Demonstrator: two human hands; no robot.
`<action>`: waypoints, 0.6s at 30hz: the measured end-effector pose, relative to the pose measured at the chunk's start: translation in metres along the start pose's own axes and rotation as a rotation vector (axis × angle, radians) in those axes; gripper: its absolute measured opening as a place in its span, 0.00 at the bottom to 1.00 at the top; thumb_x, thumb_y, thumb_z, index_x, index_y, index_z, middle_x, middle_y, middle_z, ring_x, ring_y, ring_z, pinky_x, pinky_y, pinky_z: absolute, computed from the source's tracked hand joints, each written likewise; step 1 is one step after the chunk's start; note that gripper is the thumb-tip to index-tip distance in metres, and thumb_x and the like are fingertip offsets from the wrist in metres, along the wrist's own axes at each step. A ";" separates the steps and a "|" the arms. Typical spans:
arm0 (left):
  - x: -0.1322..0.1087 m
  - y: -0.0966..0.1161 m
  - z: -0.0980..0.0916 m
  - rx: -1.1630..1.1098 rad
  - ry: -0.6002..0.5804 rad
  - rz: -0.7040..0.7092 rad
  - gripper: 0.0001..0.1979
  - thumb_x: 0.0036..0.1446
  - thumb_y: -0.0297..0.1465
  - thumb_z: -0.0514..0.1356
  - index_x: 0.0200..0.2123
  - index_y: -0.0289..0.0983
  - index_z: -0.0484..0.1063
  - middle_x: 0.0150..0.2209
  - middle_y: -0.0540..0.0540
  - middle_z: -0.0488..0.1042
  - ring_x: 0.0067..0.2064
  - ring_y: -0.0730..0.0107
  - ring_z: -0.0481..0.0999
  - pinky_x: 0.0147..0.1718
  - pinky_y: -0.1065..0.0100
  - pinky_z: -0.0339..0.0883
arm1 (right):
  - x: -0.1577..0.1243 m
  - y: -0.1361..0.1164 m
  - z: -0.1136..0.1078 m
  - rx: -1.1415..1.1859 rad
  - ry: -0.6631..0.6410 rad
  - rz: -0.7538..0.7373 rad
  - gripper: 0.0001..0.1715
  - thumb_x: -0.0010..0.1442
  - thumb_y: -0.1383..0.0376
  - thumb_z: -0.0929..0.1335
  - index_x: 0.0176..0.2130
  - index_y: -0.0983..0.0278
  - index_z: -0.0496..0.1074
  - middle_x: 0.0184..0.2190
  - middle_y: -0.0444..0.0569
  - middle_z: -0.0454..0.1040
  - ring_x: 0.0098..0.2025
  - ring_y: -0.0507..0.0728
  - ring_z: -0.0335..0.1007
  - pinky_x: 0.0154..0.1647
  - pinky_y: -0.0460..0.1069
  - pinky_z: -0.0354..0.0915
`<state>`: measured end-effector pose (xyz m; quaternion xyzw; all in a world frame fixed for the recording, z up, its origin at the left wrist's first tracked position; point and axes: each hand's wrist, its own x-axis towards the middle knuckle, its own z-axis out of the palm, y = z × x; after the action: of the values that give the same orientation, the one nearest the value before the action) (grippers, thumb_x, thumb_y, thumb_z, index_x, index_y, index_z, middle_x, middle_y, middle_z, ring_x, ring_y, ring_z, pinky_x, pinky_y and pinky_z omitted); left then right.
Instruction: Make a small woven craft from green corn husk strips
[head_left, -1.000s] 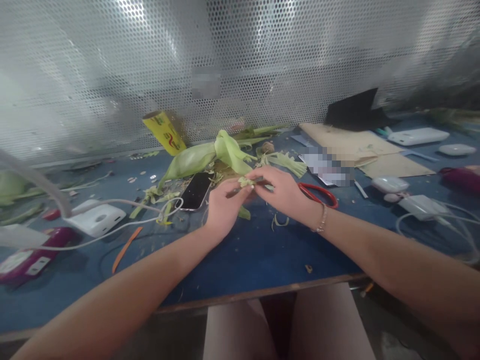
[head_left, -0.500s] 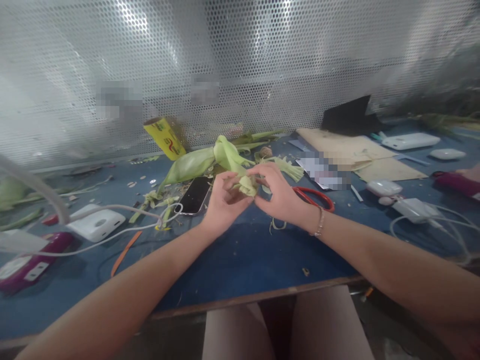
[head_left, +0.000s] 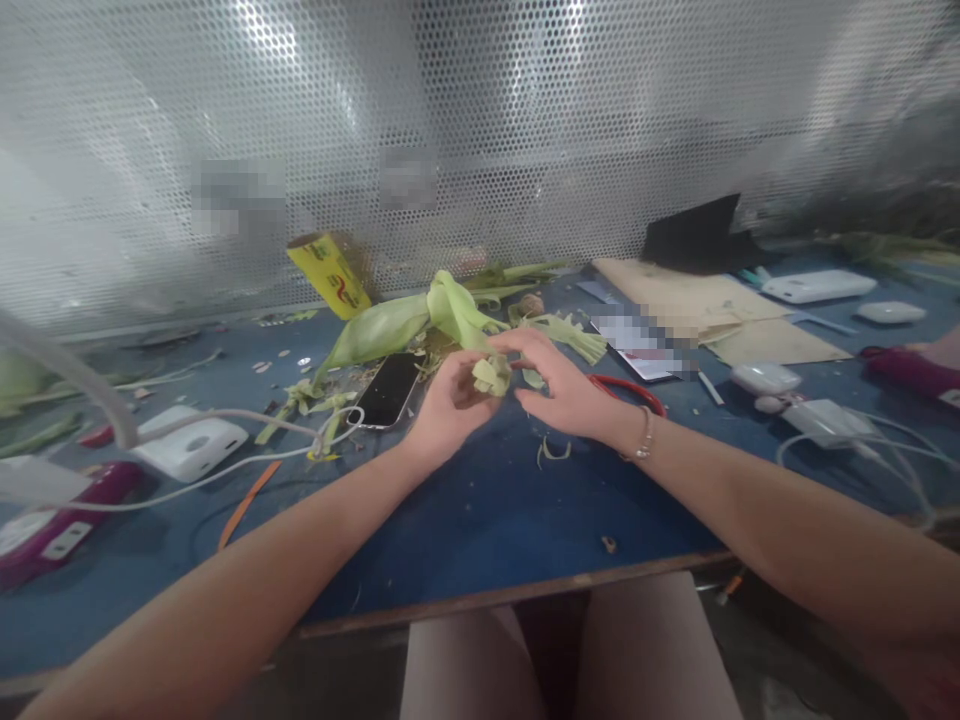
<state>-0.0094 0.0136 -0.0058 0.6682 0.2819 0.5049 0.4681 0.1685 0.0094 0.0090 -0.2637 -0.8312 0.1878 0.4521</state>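
My left hand point(head_left: 448, 405) is closed round a small folded piece of pale green leaf point(head_left: 491, 374), raised a little over the blue table point(head_left: 465, 510). My right hand point(head_left: 562, 385) hovers just to its right, fingers curved and partly spread, fingertips close to the leaf piece. Long green leaves point(head_left: 420, 318) lie just beyond the hands. A dark phone point(head_left: 388, 388) lies flat to the left of my left hand. Red-handled scissors point(head_left: 630, 390) lie behind my right wrist.
A perforated metal wall closes the back. A yellow roll point(head_left: 330, 272) leans against it. White chargers and cables point(head_left: 187, 445) lie at left, with a magenta device point(head_left: 52, 530). Cardboard point(head_left: 720, 300), papers and white devices point(head_left: 817, 285) fill the right. Leaf scraps litter the table.
Both hands lifted the leaf piece off the table and turned it. My right hand has loosened from a pinch, its fingers now spread beside the piece, which stays in my left hand.
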 end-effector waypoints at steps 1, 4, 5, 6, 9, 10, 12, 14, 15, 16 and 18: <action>0.000 -0.001 0.000 -0.008 -0.009 0.004 0.20 0.45 0.28 0.65 0.43 0.39 0.63 0.42 0.47 0.73 0.42 0.69 0.73 0.43 0.65 0.66 | 0.000 -0.001 0.000 -0.023 -0.007 -0.011 0.35 0.49 0.78 0.61 0.55 0.58 0.59 0.53 0.53 0.61 0.58 0.59 0.58 0.54 0.57 0.66; 0.000 -0.004 0.000 -0.049 -0.021 0.021 0.18 0.46 0.29 0.65 0.41 0.38 0.64 0.39 0.48 0.72 0.40 0.71 0.72 0.42 0.67 0.65 | 0.001 -0.004 -0.001 -0.065 -0.020 -0.015 0.32 0.51 0.77 0.62 0.54 0.58 0.60 0.51 0.54 0.62 0.56 0.59 0.60 0.53 0.57 0.66; 0.000 -0.005 0.000 -0.066 -0.023 0.024 0.17 0.47 0.30 0.65 0.41 0.38 0.65 0.39 0.48 0.72 0.40 0.71 0.72 0.41 0.67 0.64 | 0.001 -0.004 0.000 -0.074 -0.020 -0.011 0.31 0.51 0.77 0.62 0.54 0.58 0.60 0.51 0.54 0.62 0.56 0.59 0.60 0.52 0.57 0.66; 0.000 -0.005 0.000 -0.082 -0.024 0.022 0.17 0.47 0.30 0.65 0.40 0.39 0.65 0.39 0.48 0.72 0.41 0.71 0.72 0.41 0.67 0.64 | 0.001 -0.004 0.000 -0.081 -0.018 -0.007 0.31 0.51 0.76 0.63 0.54 0.58 0.60 0.50 0.54 0.62 0.55 0.59 0.60 0.52 0.57 0.67; 0.000 -0.003 0.000 -0.109 -0.019 -0.010 0.17 0.46 0.30 0.65 0.40 0.38 0.65 0.38 0.48 0.72 0.40 0.71 0.71 0.40 0.68 0.63 | 0.001 -0.002 0.000 -0.102 -0.032 -0.029 0.29 0.52 0.74 0.64 0.53 0.59 0.60 0.51 0.54 0.62 0.56 0.59 0.60 0.52 0.57 0.65; -0.001 -0.002 0.001 -0.116 -0.015 -0.031 0.17 0.47 0.29 0.65 0.40 0.38 0.66 0.37 0.49 0.72 0.39 0.72 0.71 0.39 0.68 0.63 | 0.002 -0.001 0.000 -0.112 -0.050 -0.049 0.27 0.52 0.73 0.65 0.52 0.60 0.61 0.51 0.54 0.63 0.56 0.59 0.59 0.53 0.58 0.64; -0.001 0.000 0.001 -0.146 -0.007 -0.098 0.14 0.47 0.29 0.64 0.39 0.37 0.67 0.34 0.50 0.71 0.36 0.73 0.70 0.36 0.70 0.62 | 0.003 0.000 0.001 -0.135 -0.084 -0.068 0.20 0.52 0.72 0.66 0.46 0.61 0.64 0.49 0.53 0.64 0.53 0.58 0.61 0.53 0.57 0.62; -0.001 0.002 0.002 -0.206 -0.004 -0.165 0.12 0.46 0.28 0.62 0.37 0.36 0.68 0.32 0.51 0.70 0.33 0.75 0.69 0.33 0.71 0.61 | 0.004 0.000 0.001 -0.150 -0.089 -0.034 0.12 0.52 0.70 0.68 0.38 0.62 0.63 0.43 0.51 0.66 0.47 0.57 0.63 0.49 0.55 0.63; -0.001 0.002 0.003 -0.244 -0.009 -0.185 0.12 0.44 0.27 0.61 0.36 0.36 0.68 0.31 0.51 0.70 0.32 0.75 0.69 0.32 0.71 0.61 | 0.004 0.000 0.002 -0.151 -0.083 -0.003 0.11 0.52 0.69 0.69 0.35 0.62 0.62 0.40 0.50 0.66 0.43 0.56 0.63 0.46 0.54 0.64; -0.001 0.003 0.003 -0.280 -0.016 -0.190 0.12 0.43 0.27 0.60 0.35 0.36 0.68 0.30 0.51 0.70 0.32 0.74 0.69 0.32 0.71 0.61 | 0.005 0.000 0.001 -0.146 -0.076 0.030 0.12 0.51 0.67 0.70 0.32 0.62 0.60 0.38 0.49 0.66 0.41 0.55 0.63 0.43 0.53 0.64; -0.001 0.003 0.003 -0.316 -0.037 -0.179 0.12 0.39 0.25 0.57 0.32 0.35 0.68 0.29 0.51 0.70 0.31 0.74 0.68 0.30 0.71 0.60 | 0.006 0.001 -0.001 -0.111 -0.073 0.080 0.17 0.50 0.65 0.71 0.28 0.61 0.57 0.36 0.47 0.66 0.38 0.54 0.62 0.41 0.51 0.63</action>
<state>-0.0078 0.0102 -0.0034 0.5677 0.2488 0.4869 0.6154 0.1669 0.0139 0.0133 -0.3143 -0.8450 0.1689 0.3983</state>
